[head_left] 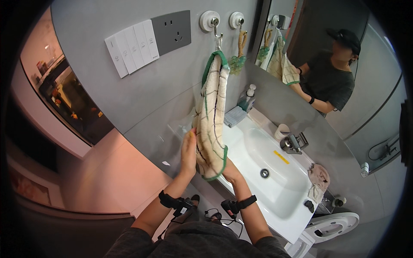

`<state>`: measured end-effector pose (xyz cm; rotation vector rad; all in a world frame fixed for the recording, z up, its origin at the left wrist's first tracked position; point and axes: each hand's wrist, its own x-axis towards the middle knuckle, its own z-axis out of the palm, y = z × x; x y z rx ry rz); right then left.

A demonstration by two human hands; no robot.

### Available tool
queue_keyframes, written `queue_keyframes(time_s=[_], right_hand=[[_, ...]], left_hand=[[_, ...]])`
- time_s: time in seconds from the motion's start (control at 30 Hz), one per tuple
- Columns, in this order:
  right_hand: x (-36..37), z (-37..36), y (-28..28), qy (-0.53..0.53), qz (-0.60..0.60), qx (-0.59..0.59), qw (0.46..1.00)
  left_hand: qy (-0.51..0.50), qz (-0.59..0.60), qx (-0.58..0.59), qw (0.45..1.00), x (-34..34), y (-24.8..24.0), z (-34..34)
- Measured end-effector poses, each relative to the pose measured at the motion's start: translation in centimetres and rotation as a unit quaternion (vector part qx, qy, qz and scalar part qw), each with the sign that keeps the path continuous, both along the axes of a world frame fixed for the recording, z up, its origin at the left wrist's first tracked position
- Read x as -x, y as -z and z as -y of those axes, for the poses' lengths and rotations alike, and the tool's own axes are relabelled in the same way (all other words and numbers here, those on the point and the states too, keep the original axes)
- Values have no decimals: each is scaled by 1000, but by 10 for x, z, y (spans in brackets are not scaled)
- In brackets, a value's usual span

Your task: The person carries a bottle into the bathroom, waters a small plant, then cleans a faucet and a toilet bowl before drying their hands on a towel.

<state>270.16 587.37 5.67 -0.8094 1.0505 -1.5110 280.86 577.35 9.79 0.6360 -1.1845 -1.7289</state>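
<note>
Left hand [188, 151] lies flat and open against the cream checked cloth towel with green trim [211, 116], which hangs from a round white wall hook [210, 20]. Right hand [229, 170] grips the towel's lower edge beside the white rectangular sink [297, 206].

Honestly pretty tight where I'm working: the checked towel [211, 120] hangs off its wall hook [214, 22] right between my left hand [188, 151] and right hand [230, 171], with the grey wall just behind it. The white sink basin [275, 172] to the right is open enough to dip a hand in, but the faucet [293, 144], cup [282, 131] and crumpled cloth [319, 180] crowd its far rim. The soap bottle [247, 98] and folded blue cloth [235, 116] block the back corner.
</note>
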Motion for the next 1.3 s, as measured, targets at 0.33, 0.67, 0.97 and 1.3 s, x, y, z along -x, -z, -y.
queue_keyframes(time_s=[0.33,0.67,0.97,1.3], right_hand=[[-20,3,-2,56,410,130,901],[-38,11,-35,139,479,190,845],[-46,20,-54,117,350,97,924],[-40,26,-43,183,191,127,956]], left_hand=[[-124,29,179,975,-6,-33,-20],[264,-263,-150,916,24,-49,-42],[216,-172,-109,955,30,-44,-42],[178,-123,-18,976,29,-47,-44]])
